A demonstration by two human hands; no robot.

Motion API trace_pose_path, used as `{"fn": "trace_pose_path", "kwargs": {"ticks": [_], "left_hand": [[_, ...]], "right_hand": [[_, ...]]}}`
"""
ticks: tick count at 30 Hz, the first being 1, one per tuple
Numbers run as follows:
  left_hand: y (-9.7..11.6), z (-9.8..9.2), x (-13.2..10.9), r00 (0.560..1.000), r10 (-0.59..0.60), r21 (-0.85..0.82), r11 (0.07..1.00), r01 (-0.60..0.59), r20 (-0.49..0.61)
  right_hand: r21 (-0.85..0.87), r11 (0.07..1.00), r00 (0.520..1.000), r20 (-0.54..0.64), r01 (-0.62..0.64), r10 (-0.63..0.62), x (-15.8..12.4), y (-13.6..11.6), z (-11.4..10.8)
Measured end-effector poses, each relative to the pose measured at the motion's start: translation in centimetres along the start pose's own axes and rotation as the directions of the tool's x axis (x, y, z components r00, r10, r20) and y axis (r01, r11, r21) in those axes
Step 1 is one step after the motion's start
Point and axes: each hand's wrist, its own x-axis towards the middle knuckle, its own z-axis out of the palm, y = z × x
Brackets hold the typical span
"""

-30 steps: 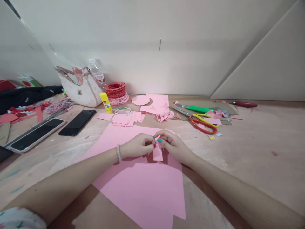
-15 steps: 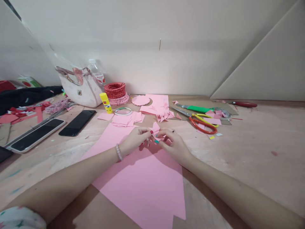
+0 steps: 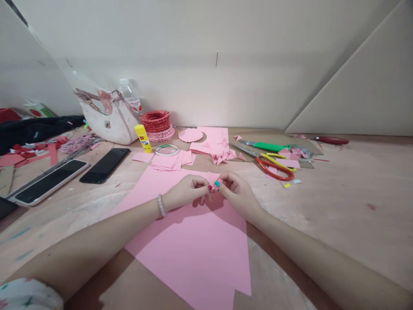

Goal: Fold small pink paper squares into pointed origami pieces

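Observation:
Between my two hands is a small folded piece of pink paper (image 3: 213, 178), partly covered by the fingers. My left hand (image 3: 189, 189), wearing a beaded bracelet, pinches its left side between thumb and fingers. On the other side, my right hand (image 3: 237, 193) is closed on the same piece, its thumb pressed against the curled fingers. Both hands are over a large pink sheet (image 3: 193, 254) that lies on the table. Just beyond them lie small folded pink triangles (image 3: 221, 158) and a stack of pink paper squares (image 3: 166, 162).
Orange-and-yellow-handled scissors (image 3: 274, 167) and a green-handled cutter (image 3: 271, 147) lie right of the folded pieces. A yellow glue stick (image 3: 143, 138), a tape roll (image 3: 167, 150) and red paper rings (image 3: 155, 120) stand behind. Two phones (image 3: 105, 165) (image 3: 51, 183) and a white handbag (image 3: 108, 120) are at left.
My right hand's fingers have curled in and its thumb has moved up onto the paper piece. The piece sits lower and is more covered. My left hand has shifted slightly right.

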Motion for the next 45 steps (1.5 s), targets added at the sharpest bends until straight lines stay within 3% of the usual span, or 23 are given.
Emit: {"fn": "trace_pose_path", "kwargs": {"ticks": [11,20,28,36,41,45], "left_hand": [[0.20,0.12,-0.14,1.000,-0.024,0.006,1.000,0.024,-0.004],[0.57,0.41,-0.27,0.999,-0.047,-0.031,0.998,0.047,0.004],[0.40,0.27,-0.37,0.998,-0.053,-0.003,0.999,0.054,0.030],[0.03,0.10,-0.21,0.996,-0.031,-0.048,0.998,0.035,0.090],[-0.03,0.19,-0.32,0.997,-0.053,0.050,0.997,0.050,0.048],[0.06,0.16,-0.41,0.999,-0.040,0.049,0.998,0.038,0.030]], "right_hand": [[-0.068,0.998,1.000,-0.015,0.000,-0.002,-0.16,-0.05,-0.05],[-0.037,0.999,0.999,0.040,0.014,-0.012,-0.23,-0.61,0.03],[0.159,0.986,0.989,0.147,-0.054,0.030,-0.26,0.01,0.25],[0.269,0.958,0.984,0.168,-0.100,0.056,-0.18,0.24,0.26],[0.274,0.955,0.982,0.176,-0.117,0.069,-0.30,-0.12,0.21],[0.331,0.923,0.958,0.266,-0.194,0.106,-0.10,-0.43,-0.20]]}}
